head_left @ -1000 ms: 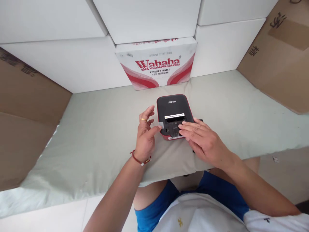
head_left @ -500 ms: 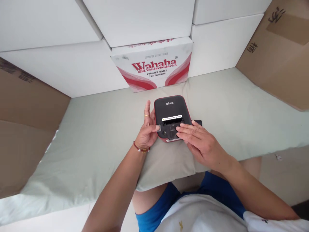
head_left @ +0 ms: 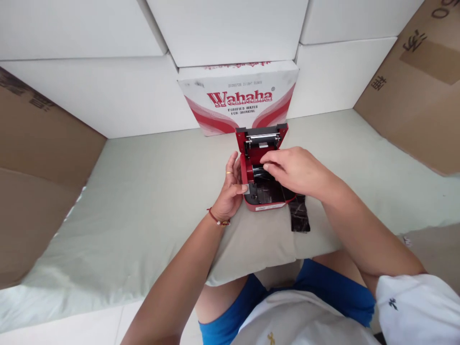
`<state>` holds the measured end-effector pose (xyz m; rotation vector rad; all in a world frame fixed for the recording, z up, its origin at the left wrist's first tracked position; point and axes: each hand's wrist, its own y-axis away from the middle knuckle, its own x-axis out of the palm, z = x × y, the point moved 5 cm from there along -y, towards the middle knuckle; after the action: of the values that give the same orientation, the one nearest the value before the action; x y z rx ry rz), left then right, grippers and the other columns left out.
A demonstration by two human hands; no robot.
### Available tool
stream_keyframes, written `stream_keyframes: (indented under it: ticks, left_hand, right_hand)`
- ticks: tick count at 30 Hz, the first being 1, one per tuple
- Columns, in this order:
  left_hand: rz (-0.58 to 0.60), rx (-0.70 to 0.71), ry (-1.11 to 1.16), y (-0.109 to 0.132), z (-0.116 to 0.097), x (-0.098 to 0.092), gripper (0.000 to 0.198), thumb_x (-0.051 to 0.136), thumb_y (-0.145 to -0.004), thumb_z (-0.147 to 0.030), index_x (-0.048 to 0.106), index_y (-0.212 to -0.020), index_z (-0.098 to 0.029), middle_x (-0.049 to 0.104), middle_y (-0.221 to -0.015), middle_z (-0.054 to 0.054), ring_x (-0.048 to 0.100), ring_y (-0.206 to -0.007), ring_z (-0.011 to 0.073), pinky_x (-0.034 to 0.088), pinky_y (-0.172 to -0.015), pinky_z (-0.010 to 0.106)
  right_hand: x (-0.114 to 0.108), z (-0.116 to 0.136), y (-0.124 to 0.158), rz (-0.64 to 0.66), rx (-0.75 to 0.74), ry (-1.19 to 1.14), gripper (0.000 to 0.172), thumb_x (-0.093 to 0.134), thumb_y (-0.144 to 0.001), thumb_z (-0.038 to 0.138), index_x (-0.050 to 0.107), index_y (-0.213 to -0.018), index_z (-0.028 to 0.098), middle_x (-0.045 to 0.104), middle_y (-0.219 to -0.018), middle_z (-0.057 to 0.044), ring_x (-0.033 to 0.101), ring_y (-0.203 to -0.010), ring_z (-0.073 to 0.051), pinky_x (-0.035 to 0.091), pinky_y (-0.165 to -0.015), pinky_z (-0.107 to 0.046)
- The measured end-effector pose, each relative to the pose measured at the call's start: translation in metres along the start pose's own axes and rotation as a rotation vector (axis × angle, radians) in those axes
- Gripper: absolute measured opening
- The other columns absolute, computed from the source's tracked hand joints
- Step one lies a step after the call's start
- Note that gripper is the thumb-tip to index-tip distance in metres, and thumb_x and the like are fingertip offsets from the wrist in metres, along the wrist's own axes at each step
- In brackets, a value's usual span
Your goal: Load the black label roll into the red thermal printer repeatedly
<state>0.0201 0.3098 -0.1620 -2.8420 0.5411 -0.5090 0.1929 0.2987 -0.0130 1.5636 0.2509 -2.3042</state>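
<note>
A small red and black label printer (head_left: 247, 165) rests on the cloth-covered table, its lid (head_left: 262, 130) raised and tilted back. My left hand (head_left: 233, 191) grips its left side, the thumb on a grey latch (head_left: 246, 188) at the front corner and the index finger pointing up. Over the open compartment is my right hand (head_left: 293, 170), thumb and forefinger pinched beside a shiny dark roll (head_left: 258, 171); what they hold, if anything, is hidden. Glossy black film (head_left: 269, 190) lies inside the front, and a black strip (head_left: 300, 215) hangs out at the right.
Behind the printer stands a white and red Wahaha carton (head_left: 240, 103), against stacked white boxes (head_left: 233, 33). Brown cardboard boxes flank the table at left (head_left: 39, 191) and right (head_left: 424, 105). A pale green cloth (head_left: 151, 211) covers the table.
The printer's lid has swung up, exposing the inside. My right hand has risen from the closed lid's front to the compartment. The black strip at the right now hangs forward in full view.
</note>
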Motion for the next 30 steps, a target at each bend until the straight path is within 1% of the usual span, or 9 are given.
stream_keyframes:
  ticks: [3,6,10,14,19,22,26,28,30]
  left_hand:
    - [-0.009,-0.002,0.080,-0.001,0.004,-0.001,0.102,0.090,-0.077,-0.051,0.038,-0.165,-0.050,0.039,-0.179,0.002,0.042,-0.164,0.0320,0.044,-0.128,0.052]
    - [-0.006,-0.001,0.127,-0.002,0.007,0.001,0.104,0.090,-0.076,-0.049,0.036,-0.166,-0.050,0.038,-0.179,0.000,0.035,-0.167,0.0331,0.035,-0.134,0.053]
    - [-0.009,0.005,0.175,-0.003,0.008,0.003,0.107,0.091,-0.076,-0.047,0.033,-0.166,-0.052,0.039,-0.177,-0.002,0.035,-0.167,0.0340,0.031,-0.136,0.054]
    - [-0.009,0.010,0.175,-0.004,0.007,0.003,0.108,0.091,-0.076,-0.048,0.032,-0.166,-0.053,0.041,-0.175,-0.001,0.036,-0.166,0.0351,0.032,-0.135,0.056]
    - [-0.010,0.022,0.153,-0.004,0.008,0.002,0.105,0.090,-0.078,-0.050,0.032,-0.166,-0.053,0.041,-0.175,-0.001,0.035,-0.166,0.0347,0.034,-0.134,0.057]
    - [-0.009,0.026,0.140,-0.004,0.010,0.000,0.104,0.089,-0.078,-0.051,0.032,-0.165,-0.054,0.040,-0.176,-0.002,0.034,-0.167,0.0341,0.036,-0.133,0.057]
    - [-0.013,0.007,0.157,-0.004,0.009,-0.001,0.104,0.091,-0.076,-0.048,0.036,-0.165,-0.052,0.042,-0.175,-0.001,0.035,-0.167,0.0339,0.034,-0.135,0.057]
    - [-0.013,0.000,0.169,-0.004,0.006,0.000,0.103,0.091,-0.076,-0.046,0.037,-0.165,-0.051,0.042,-0.175,-0.001,0.034,-0.167,0.0343,0.033,-0.136,0.058]
    - [-0.021,-0.008,0.183,-0.003,0.002,0.001,0.102,0.091,-0.076,-0.044,0.040,-0.164,-0.051,0.042,-0.176,-0.001,0.035,-0.167,0.0341,0.032,-0.137,0.058]
  right_hand:
    - [0.012,0.007,-0.031,0.161,0.081,0.340,0.027,0.061,-0.099,0.016,0.082,-0.116,0.020,0.083,-0.120,-0.016,0.079,-0.108,-0.033,0.054,-0.080,-0.037]
    - [0.023,0.010,-0.047,0.200,0.096,0.381,0.024,0.067,-0.095,0.017,0.083,-0.113,0.017,0.083,-0.115,-0.021,0.079,-0.107,-0.034,0.054,-0.083,-0.037]
    - [0.030,0.007,-0.051,0.197,0.115,0.382,0.022,0.070,-0.095,0.022,0.082,-0.112,0.019,0.084,-0.111,-0.019,0.078,-0.105,-0.033,0.053,-0.080,-0.036]
    - [0.022,0.012,-0.033,0.136,0.149,0.369,0.031,0.065,-0.096,0.020,0.074,-0.126,0.019,0.082,-0.117,-0.018,0.077,-0.101,-0.034,0.049,-0.073,-0.037]
    - [-0.018,0.012,0.033,-0.152,0.052,0.049,0.021,0.061,-0.102,0.028,0.070,-0.121,0.022,0.080,-0.107,-0.008,0.074,-0.089,-0.026,0.048,-0.072,-0.036]
    - [-0.036,-0.031,0.078,-0.199,0.064,-0.213,0.027,0.064,-0.101,0.047,0.072,-0.119,0.028,0.073,-0.081,0.001,0.061,-0.060,-0.018,0.043,-0.057,-0.032]
    - [-0.026,-0.115,0.109,-0.082,0.274,-0.151,0.043,0.065,-0.096,0.063,0.074,-0.119,0.028,0.061,-0.060,0.003,0.051,-0.048,-0.019,0.037,-0.050,-0.034]
    - [-0.010,-0.146,0.112,0.000,0.373,-0.076,0.039,0.065,-0.094,0.057,0.075,-0.115,0.026,0.063,-0.061,0.001,0.057,-0.053,-0.022,0.043,-0.056,-0.036]
    - [0.004,-0.159,0.110,0.001,0.424,-0.001,0.036,0.064,-0.092,0.048,0.077,-0.115,0.023,0.074,-0.078,-0.005,0.064,-0.062,-0.024,0.050,-0.064,-0.040]
